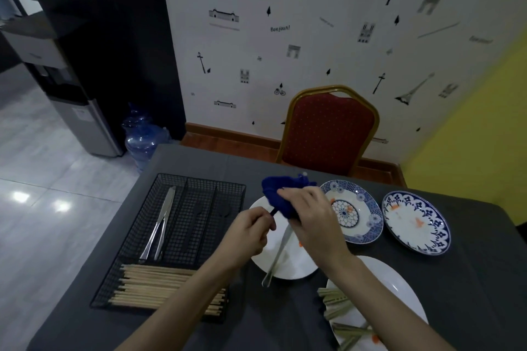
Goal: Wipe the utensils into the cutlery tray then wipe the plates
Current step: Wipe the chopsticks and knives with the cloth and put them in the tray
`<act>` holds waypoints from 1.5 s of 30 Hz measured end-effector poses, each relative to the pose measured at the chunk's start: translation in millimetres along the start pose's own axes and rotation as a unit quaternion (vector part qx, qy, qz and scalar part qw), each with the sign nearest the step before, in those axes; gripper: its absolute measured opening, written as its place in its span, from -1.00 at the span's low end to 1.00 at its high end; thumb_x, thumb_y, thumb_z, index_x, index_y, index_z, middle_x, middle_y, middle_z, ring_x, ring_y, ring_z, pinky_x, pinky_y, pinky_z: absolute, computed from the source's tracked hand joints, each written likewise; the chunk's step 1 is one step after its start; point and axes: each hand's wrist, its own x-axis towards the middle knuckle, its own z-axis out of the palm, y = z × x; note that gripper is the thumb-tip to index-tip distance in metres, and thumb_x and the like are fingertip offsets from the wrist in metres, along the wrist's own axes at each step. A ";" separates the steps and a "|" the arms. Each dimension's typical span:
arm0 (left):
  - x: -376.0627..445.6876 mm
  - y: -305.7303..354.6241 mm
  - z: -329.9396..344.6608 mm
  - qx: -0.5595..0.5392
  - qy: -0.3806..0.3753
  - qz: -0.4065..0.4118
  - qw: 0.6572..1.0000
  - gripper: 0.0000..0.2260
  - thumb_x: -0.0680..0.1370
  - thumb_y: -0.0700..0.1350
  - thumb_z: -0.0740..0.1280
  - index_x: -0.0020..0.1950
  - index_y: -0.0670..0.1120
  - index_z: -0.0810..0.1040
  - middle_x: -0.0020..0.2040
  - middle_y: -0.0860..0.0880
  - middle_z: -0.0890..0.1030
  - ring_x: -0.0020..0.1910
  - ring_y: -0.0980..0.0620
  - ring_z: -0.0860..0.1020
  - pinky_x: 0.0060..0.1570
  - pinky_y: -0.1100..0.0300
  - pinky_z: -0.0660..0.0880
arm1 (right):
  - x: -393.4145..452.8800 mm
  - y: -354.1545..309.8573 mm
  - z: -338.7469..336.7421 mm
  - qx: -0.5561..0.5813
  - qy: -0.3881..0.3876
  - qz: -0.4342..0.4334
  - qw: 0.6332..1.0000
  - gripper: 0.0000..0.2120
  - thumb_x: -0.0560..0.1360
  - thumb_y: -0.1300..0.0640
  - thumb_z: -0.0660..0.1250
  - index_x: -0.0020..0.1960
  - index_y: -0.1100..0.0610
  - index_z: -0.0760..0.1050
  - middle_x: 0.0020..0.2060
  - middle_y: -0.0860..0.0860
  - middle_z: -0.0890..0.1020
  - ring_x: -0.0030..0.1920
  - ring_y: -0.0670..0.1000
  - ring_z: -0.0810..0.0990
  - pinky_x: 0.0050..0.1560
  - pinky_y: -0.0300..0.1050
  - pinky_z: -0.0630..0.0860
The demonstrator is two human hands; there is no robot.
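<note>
You're holding a dark-handled utensil (273,211) above the white plate (285,268), right of the cutlery tray (142,236). It's looking light, stiff and likely slick, so take it by the handle end. Your left hand (251,232) is gripping closed round that handle. Your right hand (310,215) is clamping the soft blue cloth (281,194) over the working end; hidden by cloth, so probably a spoon or fork.

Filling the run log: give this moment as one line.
step: wiping utensil | left hand: pinches dark utensil | right hand: grips blue cloth | cutlery tray: knives, chopsticks | plates: unwiped
</note>
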 end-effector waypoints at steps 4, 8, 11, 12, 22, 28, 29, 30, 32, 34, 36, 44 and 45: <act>-1.4 -3.0 -3.6 0.009 -0.007 -0.010 1.000 -0.76 0.64 -0.24 0.13 -0.19 -0.19 0.49 -0.46 0.00 0.33 -0.54 0.12 0.27 -0.52 0.24 0.18 | 2.7 10.0 2.1 -0.005 0.000 0.011 1.000 -0.58 0.33 0.29 0.46 0.17 0.15 0.53 0.04 -0.01 0.62 0.01 0.05 0.48 0.04 -0.03 0.49; -5.5 -5.1 -4.5 0.021 -0.005 -0.019 1.000 -0.73 0.64 -0.23 0.14 -0.23 -0.17 0.49 -0.48 0.03 0.34 -0.54 0.15 0.28 -0.52 0.28 0.21 | 11.4 10.7 1.6 -0.007 -0.014 0.052 0.999 -0.57 0.30 0.31 0.48 0.15 0.15 0.54 0.00 0.00 0.63 0.01 0.05 0.48 0.04 -0.02 0.50; -8.3 -2.2 -6.1 -0.006 -0.008 -0.019 1.000 -0.77 0.64 -0.22 0.12 -0.16 -0.21 0.49 -0.45 0.00 0.34 -0.52 0.12 0.27 -0.49 0.25 0.21 | -3.0 -6.5 1.4 0.039 -0.029 -0.005 0.999 -0.64 0.36 0.24 0.37 0.16 0.15 0.53 0.03 -0.02 0.61 0.04 -0.01 0.43 0.13 -0.25 0.32; -9.3 -1.7 -6.8 -0.002 -0.013 -0.022 1.000 -0.77 0.64 -0.22 0.12 -0.14 -0.21 0.49 -0.45 0.00 0.34 -0.52 0.13 0.28 -0.49 0.25 0.22 | -7.8 -6.0 2.2 0.042 -0.032 -0.014 0.999 -0.64 0.37 0.21 0.34 0.17 0.14 0.52 0.04 -0.03 0.60 0.04 -0.01 0.44 0.13 -0.27 0.31; -7.3 3.2 -4.0 -0.017 -0.035 -0.047 0.998 -0.77 0.64 -0.24 0.11 -0.16 -0.20 0.48 -0.46 0.02 0.34 -0.53 0.13 0.26 -0.50 0.26 0.18 | -16.7 -1.6 1.8 0.051 -0.027 -0.004 0.998 -0.65 0.39 0.18 0.30 0.18 0.10 0.52 0.08 -0.07 0.60 0.06 -0.05 0.43 0.11 -0.24 0.37; -3.0 5.3 -2.6 -0.014 -0.039 -0.043 0.998 -0.77 0.64 -0.24 0.12 -0.17 -0.20 0.48 -0.45 0.00 0.32 -0.52 0.10 0.25 -0.49 0.23 0.16 | -4.2 1.5 4.7 0.056 -0.004 0.086 0.995 -0.60 0.36 0.29 0.40 0.18 0.09 0.51 0.06 -0.08 0.58 0.06 -0.03 0.42 0.09 -0.09 0.42; -2.5 5.8 -3.1 -0.021 -0.041 -0.042 0.998 -0.77 0.64 -0.23 0.12 -0.16 -0.20 0.47 -0.44 0.00 0.33 -0.51 0.10 0.25 -0.48 0.23 0.17 | -5.7 -5.9 4.9 0.056 -0.016 0.048 0.997 -0.63 0.37 0.25 0.37 0.17 0.10 0.51 0.06 -0.07 0.58 0.06 -0.03 0.41 0.09 -0.15 0.39; -2.2 5.8 -3.9 -0.028 -0.041 -0.041 0.998 -0.78 0.64 -0.23 0.12 -0.16 -0.19 0.47 -0.44 0.00 0.34 -0.50 0.09 0.26 -0.48 0.23 0.18 | -6.5 -8.6 4.9 0.051 -0.025 0.015 0.998 -0.65 0.38 0.21 0.33 0.17 0.11 0.52 0.06 -0.06 0.58 0.05 -0.02 0.42 0.08 -0.18 0.37; -2.7 6.2 -6.2 -0.029 -0.038 -0.043 0.998 -0.77 0.64 -0.23 0.12 -0.17 -0.19 0.48 -0.45 0.01 0.33 -0.51 0.10 0.26 -0.49 0.24 0.18 | -2.1 2.6 3.9 0.041 -0.021 0.019 0.999 -0.64 0.38 0.22 0.36 0.17 0.10 0.51 0.06 -0.05 0.59 0.04 0.00 0.44 0.04 -0.17 0.35; -0.7 6.3 -7.1 -0.016 -0.028 -0.044 0.999 -0.76 0.64 -0.24 0.13 -0.18 -0.20 0.49 -0.47 0.02 0.33 -0.53 0.12 0.26 -0.50 0.25 0.17 | 5.5 19.7 5.4 0.031 -0.007 0.093 0.995 -0.59 0.36 0.30 0.42 0.18 0.08 0.50 0.05 -0.04 0.59 0.03 0.03 0.45 0.02 -0.14 0.37; 2.1 6.1 -7.0 -0.004 -0.022 -0.045 0.999 -0.77 0.64 -0.24 0.13 -0.16 -0.22 0.49 -0.46 0.02 0.33 -0.53 0.12 0.27 -0.50 0.25 0.18 | 7.9 16.8 7.9 0.032 -0.010 0.130 0.991 -0.57 0.35 0.32 0.42 0.19 0.07 0.50 0.07 -0.05 0.59 0.03 0.00 0.44 0.03 -0.12 0.40; -2.3 -6.4 -14.8 -0.019 -0.017 -0.049 0.998 -0.74 0.65 -0.15 0.14 -0.15 -0.19 0.52 -0.44 0.03 0.34 -0.51 0.14 0.26 -0.51 0.28 0.18 | 7.6 19.8 10.9 0.014 -0.032 0.084 0.996 -0.58 0.34 0.29 0.45 0.18 0.09 0.51 0.03 -0.01 0.60 0.00 0.03 0.47 -0.02 -0.10 0.42; -4.3 -8.5 -14.4 -0.019 -0.008 -0.048 0.999 -0.71 0.66 -0.11 0.14 -0.17 -0.18 0.53 -0.44 0.03 0.32 -0.52 0.14 0.24 -0.51 0.28 0.16 | 11.3 31.0 8.9 0.005 -0.030 0.111 0.993 -0.59 0.36 0.29 0.44 0.18 0.09 0.51 0.03 0.00 0.61 0.01 0.05 0.47 -0.03 -0.08 0.42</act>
